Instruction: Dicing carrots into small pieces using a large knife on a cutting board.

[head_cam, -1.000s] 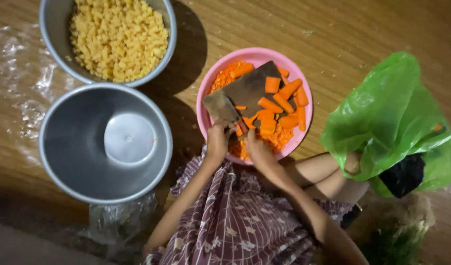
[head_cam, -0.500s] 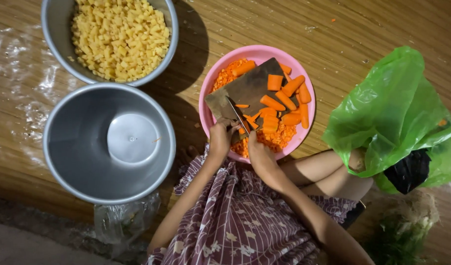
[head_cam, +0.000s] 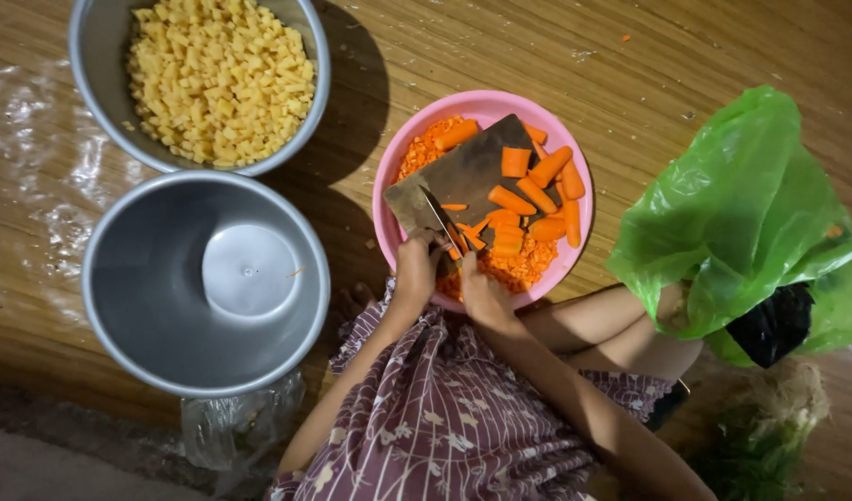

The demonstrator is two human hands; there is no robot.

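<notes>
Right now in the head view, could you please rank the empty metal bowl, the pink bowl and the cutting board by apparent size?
1. Empty metal bowl, the largest.
2. Pink bowl, clearly smaller.
3. Cutting board, smallest, lying inside the pink bowl.

Light: warm and moderate, falling from the left.
Shadows: dark ones lie right of the bowls on the wooden floor [head_cam: 500, 46].
Glare: sheen on clear plastic sheet [head_cam: 27, 167].
Focus: sharp centre, dim lower corners.

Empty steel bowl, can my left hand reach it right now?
Probably yes: the left hand is by the pink basin, the empty steel bowl lies just beside it, nothing between, though that hand seems to grip a knife.
</notes>
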